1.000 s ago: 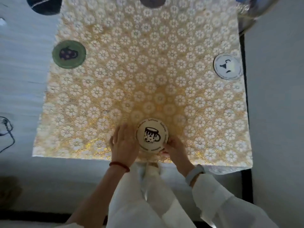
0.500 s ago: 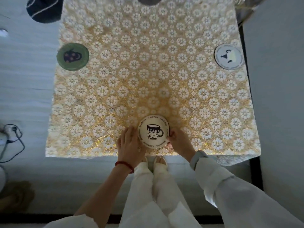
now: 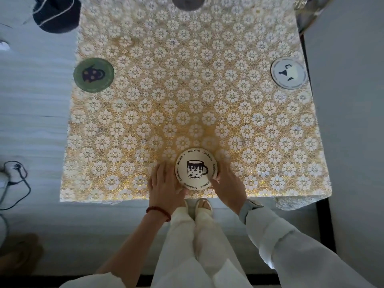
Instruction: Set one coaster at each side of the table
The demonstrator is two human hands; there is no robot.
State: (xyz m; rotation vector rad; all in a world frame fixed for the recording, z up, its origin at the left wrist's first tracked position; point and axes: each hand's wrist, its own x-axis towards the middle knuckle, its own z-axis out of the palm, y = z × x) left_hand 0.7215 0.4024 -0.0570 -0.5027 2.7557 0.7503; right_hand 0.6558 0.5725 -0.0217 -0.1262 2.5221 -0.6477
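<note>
A cream coaster (image 3: pixel 195 169) with a spotted mug drawing lies flat near the table's front edge. My left hand (image 3: pixel 165 185) rests against its left rim and my right hand (image 3: pixel 227 185) against its right rim, fingers on the cloth. A green coaster (image 3: pixel 93 74) lies at the table's left side. A pale grey-white coaster (image 3: pixel 289 73) lies at the right side. A dark grey coaster (image 3: pixel 188 2) shows partly at the far edge. The table (image 3: pixel 187 90) carries a gold cloth with white flowers.
A dark round bag or cushion (image 3: pixel 57 13) lies on the floor at the far left. A black cable (image 3: pixel 16 183) runs over the floor at left. A grey wall (image 3: pixel 349 100) stands close to the table's right side. My feet (image 3: pixel 199 206) are under the front edge.
The cream coaster has been turned so the mug drawing stands upright. Both hands stay at its rim. The view has shifted slightly, the table sitting further right in frame.
</note>
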